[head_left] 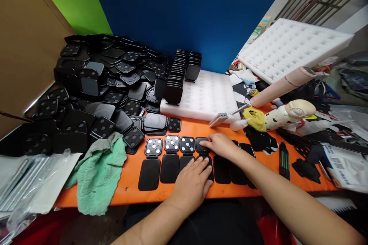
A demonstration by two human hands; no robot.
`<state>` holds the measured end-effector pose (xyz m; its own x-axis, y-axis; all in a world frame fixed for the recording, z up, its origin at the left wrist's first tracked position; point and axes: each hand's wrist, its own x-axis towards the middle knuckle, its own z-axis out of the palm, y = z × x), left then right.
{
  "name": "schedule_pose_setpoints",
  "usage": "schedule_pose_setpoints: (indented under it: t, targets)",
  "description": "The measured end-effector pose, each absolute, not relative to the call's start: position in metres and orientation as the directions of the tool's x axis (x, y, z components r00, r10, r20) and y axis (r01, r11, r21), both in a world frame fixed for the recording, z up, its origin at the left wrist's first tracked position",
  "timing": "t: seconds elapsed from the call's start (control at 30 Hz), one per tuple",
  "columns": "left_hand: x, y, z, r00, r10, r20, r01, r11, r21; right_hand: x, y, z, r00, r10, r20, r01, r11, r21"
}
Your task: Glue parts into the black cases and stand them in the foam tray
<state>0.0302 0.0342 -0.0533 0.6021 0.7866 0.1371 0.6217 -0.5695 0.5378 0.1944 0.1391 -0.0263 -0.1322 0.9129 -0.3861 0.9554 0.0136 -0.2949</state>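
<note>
A row of opened black hinged cases (170,157) lies on the orange table (129,178); three on the left show round silver discs in their upper halves. My left hand (192,183) lies flat, fingers spread, on the lower half of the fourth case (201,144). My right hand (220,144) rests on that case's upper half, fingertips pressing down; whether it holds anything is hidden. More black cases (230,168) continue to the right under my right forearm.
A big heap of black cases (94,84) fills the left back. Stacked cases (178,76) stand on a white foam tray (207,97). A green cloth (97,170) lies left front, a metal rod stack (220,118), a doll (276,116), another foam tray (290,46) to the right.
</note>
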Motion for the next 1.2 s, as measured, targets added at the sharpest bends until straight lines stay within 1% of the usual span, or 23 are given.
schedule_pose_setpoints:
  t: [0.1, 0.17, 0.23, 0.3, 0.37, 0.43, 0.57, 0.67, 0.77, 0.83, 0.9, 0.93, 0.97, 1.0, 1.1, 1.2]
  targets:
    - [0.03, 0.035, -0.052, 0.606, 0.783, 0.14, 0.625, -0.577, 0.526, 0.191, 0.139, -0.019, -0.083, 0.939, -0.335, 0.979, 0.014, -0.204]
    - [0.03, 0.035, -0.052, 0.605, 0.781, 0.151, 0.623, -0.583, 0.522, 0.192, 0.132, -0.014, -0.066, 0.952, -0.3, 0.985, 0.013, -0.173]
    - [0.03, 0.035, -0.053, 0.602, 0.782, 0.162, 0.621, -0.586, 0.52, 0.196, 0.117, -0.012, -0.142, 0.964, -0.224, 0.972, 0.094, -0.214]
    - [0.031, 0.035, -0.053, 0.6, 0.785, 0.158, 0.624, -0.582, 0.522, 0.201, 0.097, -0.015, -0.304, 0.947, -0.104, 0.919, 0.262, -0.295]
    - [0.031, 0.035, -0.053, 0.602, 0.786, 0.145, 0.627, -0.577, 0.524, 0.205, 0.078, -0.022, -0.437, 0.9, -0.007, 0.848, 0.409, -0.336]
    - [0.031, 0.035, -0.052, 0.606, 0.784, 0.133, 0.629, -0.575, 0.523, 0.207, 0.066, -0.031, -0.475, 0.88, 0.013, 0.831, 0.453, -0.322]
    - [0.031, 0.036, -0.05, 0.621, 0.772, 0.132, 0.626, -0.591, 0.51, 0.197, 0.067, -0.039, -0.429, 0.903, 0.016, 0.863, 0.415, -0.287]
    - [0.03, 0.037, -0.05, 0.629, 0.761, 0.156, 0.629, -0.617, 0.474, 0.188, 0.074, -0.032, -0.369, 0.929, 0.016, 0.878, 0.355, -0.321]
    - [0.028, 0.037, -0.056, 0.644, 0.734, 0.216, 0.629, -0.669, 0.396, 0.197, 0.074, -0.023, -0.306, 0.951, 0.035, 0.863, 0.293, -0.413]
    - [0.027, 0.038, -0.06, 0.649, 0.711, 0.271, 0.629, -0.702, 0.334, 0.22, 0.072, -0.018, -0.193, 0.979, 0.065, 0.88, 0.202, -0.43]
    - [0.025, 0.04, -0.064, 0.654, 0.683, 0.325, 0.627, -0.73, 0.271, 0.255, 0.071, -0.014, 0.001, 0.999, 0.051, 0.93, 0.018, -0.367]
    - [0.025, 0.041, -0.066, 0.659, 0.664, 0.352, 0.624, -0.745, 0.238, 0.274, 0.071, -0.012, 0.101, 0.995, 0.009, 0.947, -0.093, -0.308]
    - [0.024, 0.042, -0.067, 0.664, 0.644, 0.38, 0.618, -0.759, 0.206, 0.293, 0.072, -0.012, 0.217, 0.975, -0.042, 0.946, -0.221, -0.236]
    - [0.024, 0.043, -0.068, 0.667, 0.625, 0.406, 0.613, -0.77, 0.178, 0.311, 0.073, -0.012, 0.3, 0.952, -0.05, 0.932, -0.304, -0.196]
    - [0.024, 0.047, -0.072, 0.662, 0.579, 0.477, 0.602, -0.789, 0.123, 0.35, 0.078, -0.019, 0.462, 0.885, -0.062, 0.874, -0.466, -0.139]
    - [0.025, 0.049, -0.074, 0.654, 0.556, 0.513, 0.6, -0.794, 0.096, 0.365, 0.084, -0.029, 0.516, 0.849, -0.112, 0.835, -0.528, -0.154]
